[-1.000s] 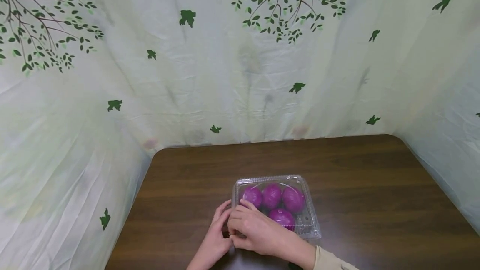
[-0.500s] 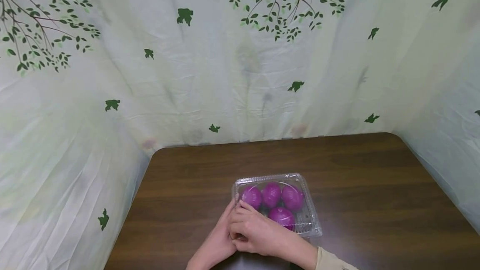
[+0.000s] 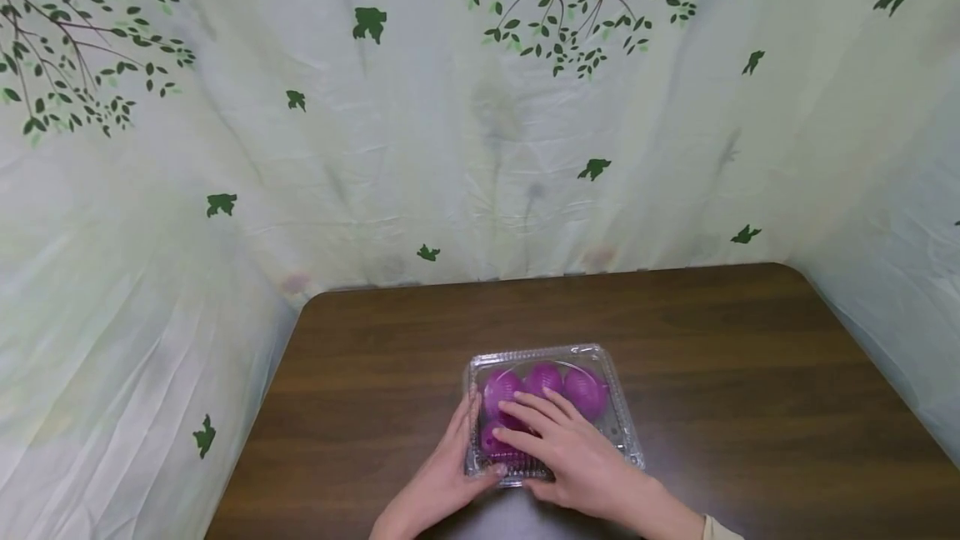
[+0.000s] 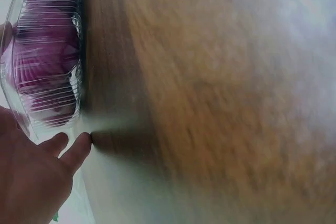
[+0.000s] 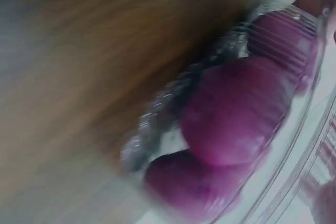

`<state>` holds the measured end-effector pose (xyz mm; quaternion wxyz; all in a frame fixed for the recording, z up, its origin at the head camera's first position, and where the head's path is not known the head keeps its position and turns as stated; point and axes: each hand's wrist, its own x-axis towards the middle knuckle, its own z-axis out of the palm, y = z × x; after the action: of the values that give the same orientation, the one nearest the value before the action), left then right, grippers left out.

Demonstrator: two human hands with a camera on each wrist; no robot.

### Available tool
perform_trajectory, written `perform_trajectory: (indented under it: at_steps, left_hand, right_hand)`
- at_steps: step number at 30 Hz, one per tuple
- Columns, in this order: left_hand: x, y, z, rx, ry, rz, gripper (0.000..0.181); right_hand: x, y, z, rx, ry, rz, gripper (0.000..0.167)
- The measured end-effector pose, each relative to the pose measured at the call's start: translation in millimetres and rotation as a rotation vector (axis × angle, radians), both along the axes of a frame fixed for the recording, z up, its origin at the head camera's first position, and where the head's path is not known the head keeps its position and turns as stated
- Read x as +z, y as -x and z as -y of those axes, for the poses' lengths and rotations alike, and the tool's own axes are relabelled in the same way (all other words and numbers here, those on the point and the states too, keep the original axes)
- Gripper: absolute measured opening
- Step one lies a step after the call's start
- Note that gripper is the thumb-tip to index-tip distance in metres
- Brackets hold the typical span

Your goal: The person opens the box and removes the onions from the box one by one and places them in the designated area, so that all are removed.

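Head: left hand (image 3: 448, 467) wide at container (image 3: 540, 353) edge, right hand (image 3: 573, 458) wide atop; table (image 3: 750, 390) beyond.

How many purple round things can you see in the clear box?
4 show in the head view: a far-left one, a far-middle one, a far-right one and a near-left one. The right hand may hide more.

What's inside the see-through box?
Round purple things! From the head camera, four show at least partly inside the clear box. The right hand covers part of its near side, so what lies beneath is hidden in that view.
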<state>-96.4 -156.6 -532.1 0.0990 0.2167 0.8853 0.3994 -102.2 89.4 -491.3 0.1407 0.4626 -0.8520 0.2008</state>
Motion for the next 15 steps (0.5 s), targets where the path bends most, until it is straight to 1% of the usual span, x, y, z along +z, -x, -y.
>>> perform_trajectory:
  at_steps: [4, 10, 15]
  left_hand:
    - [1.1, 0.1, 0.0, 0.007, -0.017, 0.026, 0.101]
    - [2.3, 1.2, 0.9, 0.018, -0.012, 0.023, 0.101]
    - [2.5, 3.6, 1.5, 0.001, 0.007, 0.051, 0.104]
  right_hand:
    - [-6.3, -5.4, -17.2, -0.094, 0.020, 0.007, 0.074]
    - [-15.7, -10.9, -38.6, -0.241, 0.068, -0.033, 0.074]
    - [-24.6, -14.5, -53.5, -0.320, 0.106, -0.068, 0.079]
